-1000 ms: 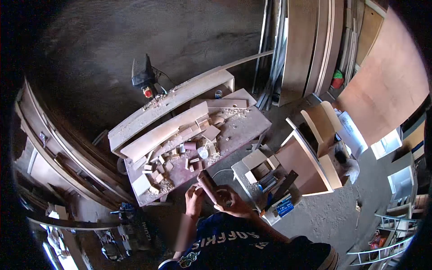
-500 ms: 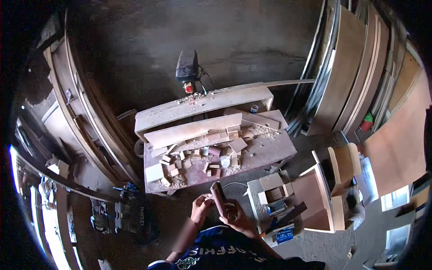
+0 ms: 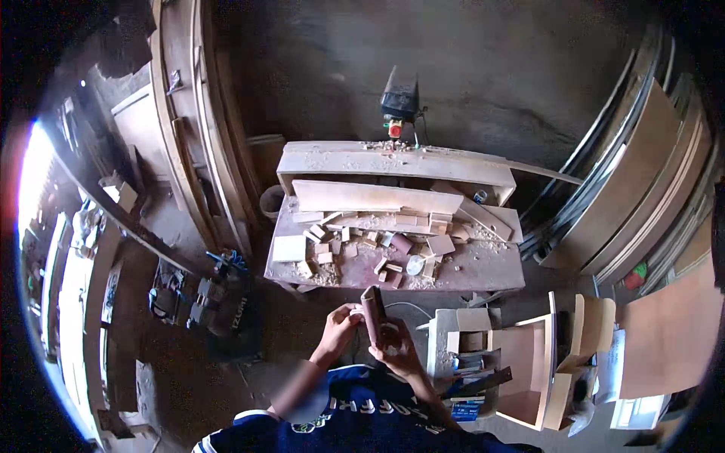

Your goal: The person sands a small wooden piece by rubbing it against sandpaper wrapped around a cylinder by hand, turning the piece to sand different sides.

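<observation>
A reddish-brown block [image 3: 372, 315], long and narrow, stands tilted in front of my chest. My right hand [image 3: 395, 349] is wrapped round its lower right side. Close by its left side is my left hand [image 3: 340, 330], its fingers pinched together near the block's edge; what they hold, if anything, is too small to make out. Beyond the hands is a work table [image 3: 483, 268] strewn with small wood offcuts [image 3: 326, 248], shavings and a pale round cup [image 3: 415, 265].
A drill-like machine [image 3: 400, 102] with a red button rises behind a long wooden box [image 3: 340, 158]. Leaning boards [image 3: 642, 181] line the right; planks [image 3: 177, 121] stand at left. A small side table [image 3: 442, 340] with tools and an open wooden cabinet [image 3: 525, 370] are at lower right.
The view has turned left, so the work table and machine now sit further right in the frame. The block stays in my right hand, with my left hand beside it.
</observation>
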The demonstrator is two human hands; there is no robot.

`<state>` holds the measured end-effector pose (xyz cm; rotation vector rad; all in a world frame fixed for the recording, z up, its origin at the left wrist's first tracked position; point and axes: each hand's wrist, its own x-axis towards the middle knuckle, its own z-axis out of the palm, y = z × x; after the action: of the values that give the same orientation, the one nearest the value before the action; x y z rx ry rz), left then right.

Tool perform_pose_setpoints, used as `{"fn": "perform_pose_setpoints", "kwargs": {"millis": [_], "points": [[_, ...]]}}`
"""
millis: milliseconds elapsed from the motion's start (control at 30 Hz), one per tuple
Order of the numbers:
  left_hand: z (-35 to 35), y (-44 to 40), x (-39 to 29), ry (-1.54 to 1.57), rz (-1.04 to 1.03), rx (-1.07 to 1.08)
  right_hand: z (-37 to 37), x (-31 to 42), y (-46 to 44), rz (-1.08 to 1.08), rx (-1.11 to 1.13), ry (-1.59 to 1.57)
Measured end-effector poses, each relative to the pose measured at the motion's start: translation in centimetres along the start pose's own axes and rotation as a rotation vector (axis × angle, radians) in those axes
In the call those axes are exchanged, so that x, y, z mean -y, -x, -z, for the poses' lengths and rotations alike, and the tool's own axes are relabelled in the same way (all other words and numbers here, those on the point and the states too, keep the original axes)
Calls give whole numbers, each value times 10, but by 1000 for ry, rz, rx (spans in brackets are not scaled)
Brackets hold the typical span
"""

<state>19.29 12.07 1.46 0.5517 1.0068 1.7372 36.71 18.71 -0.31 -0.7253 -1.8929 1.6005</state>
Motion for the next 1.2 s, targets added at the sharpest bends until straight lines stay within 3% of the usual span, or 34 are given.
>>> {"fn": "perform_pose_setpoints", "kwargs": {"millis": [33,67,200,233,300,500,633,733,767,833,900,1000,1067,1100,1200], "points": [[5,0,-9,-114,30,-38,-3,11,-4,-115,-12,-118],[8,4,-15,-86,45,-67,-9,-14,-9,13,-24,-53],[39,15,-38,-88,-36,-61,-45,4,-19,41,72,41],[49,19,-45,-92,38,-106,-55,7,-21,44,105,80],[66,28,-56,-125,-8,-186,-80,15,-30,-17,136,-108],[120,56,-93,-77,-153,-254,-144,54,-54,130,302,95],[155,69,-115,-71,-251,-266,-191,59,-59,0,311,-343],[180,82,-126,-62,-280,-275,-217,67,-65,83,401,-127],[188,85,-130,-67,-280,-286,-230,71,-65,-187,333,-389],[204,88,-137,-15,-328,-297,-245,52,-77,34,327,-113],[218,92,-149,-4,-396,-295,-252,51,-75,-115,232,-197],[237,103,-163,-19,-380,-298,-259,62,-73,-32,223,-210],[245,108,-170,-55,-302,-287,-267,76,-66,-85,208,-298],[248,109,-170,-16,-310,-282,-267,75,-65,-37,232,-204],[260,114,-171,-297,-327,-261,-271,61,-66,22,222,4]]}}
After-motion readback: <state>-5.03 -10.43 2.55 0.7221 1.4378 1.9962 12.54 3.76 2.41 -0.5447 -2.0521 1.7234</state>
